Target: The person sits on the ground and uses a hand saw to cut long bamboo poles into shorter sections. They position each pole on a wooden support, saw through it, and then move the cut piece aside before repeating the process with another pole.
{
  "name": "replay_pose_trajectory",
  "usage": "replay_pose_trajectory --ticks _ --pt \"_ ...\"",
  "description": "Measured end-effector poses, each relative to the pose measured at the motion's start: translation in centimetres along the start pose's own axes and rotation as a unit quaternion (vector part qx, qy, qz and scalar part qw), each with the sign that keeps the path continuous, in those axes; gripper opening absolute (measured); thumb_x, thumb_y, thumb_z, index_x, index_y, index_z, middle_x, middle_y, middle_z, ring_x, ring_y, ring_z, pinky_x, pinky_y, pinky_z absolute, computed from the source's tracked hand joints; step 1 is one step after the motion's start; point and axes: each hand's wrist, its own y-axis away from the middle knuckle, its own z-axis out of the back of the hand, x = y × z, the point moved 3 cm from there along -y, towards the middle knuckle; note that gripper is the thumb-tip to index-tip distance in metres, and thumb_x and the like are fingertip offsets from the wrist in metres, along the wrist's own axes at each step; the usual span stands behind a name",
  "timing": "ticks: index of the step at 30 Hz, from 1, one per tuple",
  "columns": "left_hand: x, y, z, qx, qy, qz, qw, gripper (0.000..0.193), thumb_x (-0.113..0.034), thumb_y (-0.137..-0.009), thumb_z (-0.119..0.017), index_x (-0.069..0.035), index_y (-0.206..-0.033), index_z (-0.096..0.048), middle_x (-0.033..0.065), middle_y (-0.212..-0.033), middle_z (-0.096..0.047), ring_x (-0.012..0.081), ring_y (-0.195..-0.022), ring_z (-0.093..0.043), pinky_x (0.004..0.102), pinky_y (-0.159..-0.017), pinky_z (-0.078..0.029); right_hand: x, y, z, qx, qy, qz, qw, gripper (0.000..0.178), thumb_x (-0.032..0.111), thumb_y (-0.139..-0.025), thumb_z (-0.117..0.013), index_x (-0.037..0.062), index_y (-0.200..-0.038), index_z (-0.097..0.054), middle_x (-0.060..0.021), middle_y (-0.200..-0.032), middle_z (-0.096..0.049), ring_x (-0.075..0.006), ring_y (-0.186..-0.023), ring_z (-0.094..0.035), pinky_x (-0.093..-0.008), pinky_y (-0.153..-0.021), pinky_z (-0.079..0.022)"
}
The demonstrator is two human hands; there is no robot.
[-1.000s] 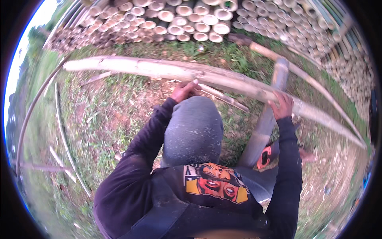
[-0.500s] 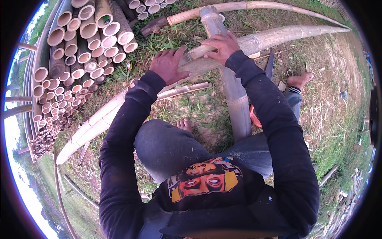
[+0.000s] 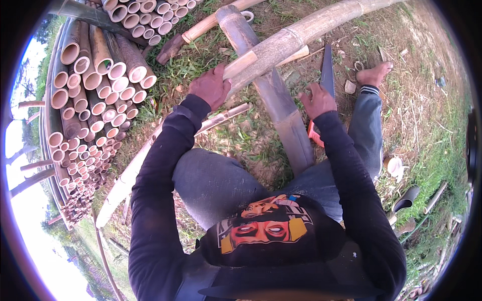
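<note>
At left, the bamboo stack [image 3: 100, 100] limits swing room for the long bamboo pole [image 3: 281, 47], which runs lower left to upper right, probably stiff, heavyish and smooth, best held around its girth. The left hand [image 3: 212, 88] lies on it, upper centre, grip underneath hidden. Beyond the bamboo support [image 3: 288, 123], the right hand [image 3: 319, 100], loosely curled, seemingly empty, nears the saw [image 3: 327, 72]; roomier ground [image 3: 416, 115] lies right.

A black long-sleeved top [image 3: 311, 253] carries a chest print [image 3: 263, 228] in red, orange and yellow with pale lettering; faded grey-blue jeans [image 3: 216, 180], lightly speckled, show a striped cuff [image 3: 370, 90] above a bare foot [image 3: 372, 76]
</note>
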Motion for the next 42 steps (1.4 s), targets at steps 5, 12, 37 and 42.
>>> replay_pose_trajectory --ticks 5,12,37,42 --pt "-2.5 -1.6 0.0 0.01 -0.04 0.028 0.999 0.078 -0.054 -0.093 -0.072 -0.001 -0.142 -0.043 0.0266 -0.125 -0.067 0.0425 -0.113 -0.07 0.0543 -0.094 -0.057 -9.6 9.5 -6.2 0.206 0.224 -0.089 0.948 0.035 0.028 -0.098 -0.066 0.0106 -0.128 -0.062 -0.0165 -0.127 -0.071 -0.0344 -0.112 -0.072 -0.049 -0.096 -0.058" --pt "-3.7 -1.8 0.3 0.048 -0.078 0.068 0.993 0.098 -0.054 -0.068 -0.094 -0.001 -0.136 -0.045 0.0259 -0.123 -0.069 0.0426 -0.112 -0.071 0.0523 -0.097 -0.056 -10.1 8.3 -9.0 0.211 0.24 -0.078 0.944 0.036 0.02 -0.097 -0.06 0.0076 -0.131 -0.057 -0.0182 -0.128 -0.069 -0.0323 -0.12 -0.068 -0.0503 -0.102 -0.051" --pt "-4.1 -1.8 0.3 0.046 -0.099 0.078 0.991 0.082 -0.049 -0.073 -0.09 -0.003 -0.127 -0.048 0.0241 -0.119 -0.069 0.0419 -0.108 -0.073 0.0536 -0.092 -0.057 2.0 9.5 1.6 -0.091 -0.482 0.056 0.87 0.022 0.01 -0.092 -0.081 -0.0006 -0.109 -0.073 -0.0076 -0.088 -0.071 -0.0115 -0.081 -0.068 -0.03 -0.074 -0.054" --pt "-3.7 -2.0 -0.2 0.038 -0.094 0.069 0.992 0.084 -0.049 -0.073 -0.09 -0.003 -0.128 -0.046 0.0245 -0.118 -0.069 0.042 -0.106 -0.073 0.0544 -0.091 -0.058 1.4 8.5 2.3 -0.083 -0.418 0.044 0.904 0.013 0.007 -0.093 -0.076 0.0002 -0.104 -0.074 -0.0038 -0.087 -0.07 -0.008 -0.078 -0.064 -0.0279 -0.072 -0.053"
